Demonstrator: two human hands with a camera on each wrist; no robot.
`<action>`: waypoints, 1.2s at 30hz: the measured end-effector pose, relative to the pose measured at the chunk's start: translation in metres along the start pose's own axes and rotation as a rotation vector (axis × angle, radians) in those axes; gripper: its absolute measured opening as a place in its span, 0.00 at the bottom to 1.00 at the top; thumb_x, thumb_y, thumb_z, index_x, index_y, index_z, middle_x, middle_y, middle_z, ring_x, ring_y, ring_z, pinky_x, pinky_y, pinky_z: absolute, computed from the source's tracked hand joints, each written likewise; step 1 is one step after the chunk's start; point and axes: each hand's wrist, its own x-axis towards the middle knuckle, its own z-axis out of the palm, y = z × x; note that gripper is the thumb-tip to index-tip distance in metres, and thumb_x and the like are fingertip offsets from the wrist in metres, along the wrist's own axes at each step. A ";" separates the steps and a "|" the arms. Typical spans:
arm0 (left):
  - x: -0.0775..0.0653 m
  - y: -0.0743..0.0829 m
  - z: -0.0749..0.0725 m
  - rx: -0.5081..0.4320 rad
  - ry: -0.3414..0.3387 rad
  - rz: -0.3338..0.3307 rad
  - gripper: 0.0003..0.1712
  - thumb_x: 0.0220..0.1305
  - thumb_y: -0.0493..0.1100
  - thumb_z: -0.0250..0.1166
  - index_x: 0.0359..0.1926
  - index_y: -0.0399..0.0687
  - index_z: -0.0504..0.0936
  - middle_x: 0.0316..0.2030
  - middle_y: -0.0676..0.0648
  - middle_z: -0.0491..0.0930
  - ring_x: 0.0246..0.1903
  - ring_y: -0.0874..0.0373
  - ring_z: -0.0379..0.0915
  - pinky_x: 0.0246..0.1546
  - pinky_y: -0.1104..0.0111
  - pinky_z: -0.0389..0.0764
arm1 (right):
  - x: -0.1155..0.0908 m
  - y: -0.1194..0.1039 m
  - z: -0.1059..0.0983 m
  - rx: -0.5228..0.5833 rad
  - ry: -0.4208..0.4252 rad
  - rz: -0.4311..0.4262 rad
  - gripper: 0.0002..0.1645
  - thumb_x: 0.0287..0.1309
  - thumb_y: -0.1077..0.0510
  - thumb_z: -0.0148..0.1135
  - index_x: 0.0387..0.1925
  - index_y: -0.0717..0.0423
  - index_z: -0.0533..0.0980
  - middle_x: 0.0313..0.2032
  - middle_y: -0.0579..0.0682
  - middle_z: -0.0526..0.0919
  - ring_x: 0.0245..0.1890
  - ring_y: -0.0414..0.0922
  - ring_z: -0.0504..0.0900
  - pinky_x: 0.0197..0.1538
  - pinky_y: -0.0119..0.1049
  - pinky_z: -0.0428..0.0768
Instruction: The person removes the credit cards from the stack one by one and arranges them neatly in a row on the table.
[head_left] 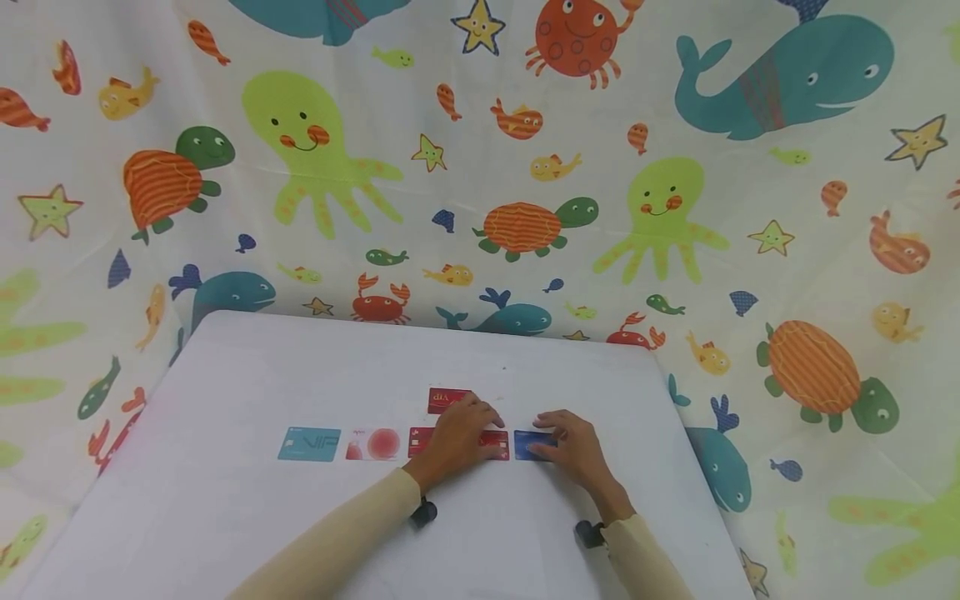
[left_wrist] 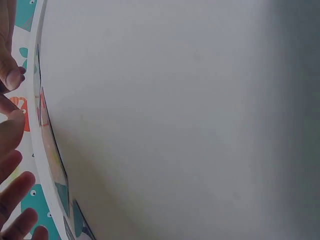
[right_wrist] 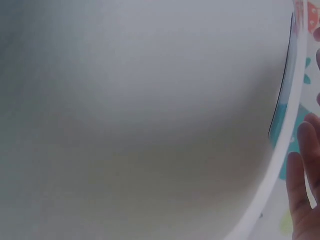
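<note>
Several bank-style cards lie on the white table. My left hand (head_left: 456,437) is over the middle of a row, fingers relaxed, partly covering a red card (head_left: 419,439) and a second red card (head_left: 501,446). Just behind it is a dark red VIP card (head_left: 440,400), its lettering upside down and its right part hidden by the fingers. At the row's right end, my right hand (head_left: 579,450) has its thumb and fingers spread at a blue card (head_left: 525,445). Loosely extended fingers (left_wrist: 17,192) show in the left wrist view, and fingers (right_wrist: 297,180) in the right wrist view.
To the left in the same row lie a teal VIP card (head_left: 307,445) and a whitish card with a red circle (head_left: 360,446). The white table (head_left: 225,517) ends at a curtain (head_left: 420,267) printed with sea animals. Each wrist wears a small black camera.
</note>
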 end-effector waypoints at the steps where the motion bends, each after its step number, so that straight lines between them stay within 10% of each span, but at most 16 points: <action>1: -0.001 -0.001 -0.002 -0.001 0.000 0.001 0.28 0.54 0.56 0.84 0.55 0.58 0.90 0.54 0.56 0.90 0.58 0.56 0.79 0.63 0.55 0.83 | 0.001 -0.001 0.001 -0.002 -0.001 -0.002 0.25 0.53 0.52 0.84 0.54 0.45 0.89 0.55 0.43 0.90 0.44 0.41 0.85 0.49 0.33 0.86; 36: -0.021 -0.046 -0.044 0.074 0.035 -0.072 0.28 0.54 0.56 0.84 0.55 0.55 0.90 0.52 0.54 0.90 0.53 0.57 0.77 0.56 0.57 0.85 | 0.021 -0.033 0.031 0.061 -0.008 -0.034 0.24 0.56 0.48 0.83 0.54 0.44 0.87 0.53 0.41 0.89 0.41 0.39 0.82 0.45 0.29 0.85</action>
